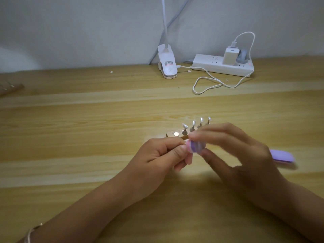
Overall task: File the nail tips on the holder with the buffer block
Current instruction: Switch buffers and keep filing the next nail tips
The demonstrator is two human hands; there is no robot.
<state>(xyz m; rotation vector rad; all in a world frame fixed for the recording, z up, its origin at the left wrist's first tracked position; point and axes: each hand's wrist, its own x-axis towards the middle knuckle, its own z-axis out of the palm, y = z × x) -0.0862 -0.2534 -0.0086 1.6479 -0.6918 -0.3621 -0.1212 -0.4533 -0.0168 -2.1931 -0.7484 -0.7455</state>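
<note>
Filing is in hand mid-way across the wooden tabletop (87, 137): the right hand (233, 151) grips a blurred pink-and-purple buffer block (248, 146), and the left hand (164, 153) pinches, seemingly, one nail tip against it. Just behind, the small wooden holder (175, 133) carries four clear nail tips (192, 124). The next move calls for light, steady strokes.

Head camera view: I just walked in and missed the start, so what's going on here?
A person works at a wooden table. Their right hand grips a blurred pink-and-purple buffer block, while the left hand pinches right at its end; what it pinches is hidden. Just behind, the wooden holder carries four nail tips on stands, with one round spot bare. A purple bar, likely a nail file, lies to the right.
</note>
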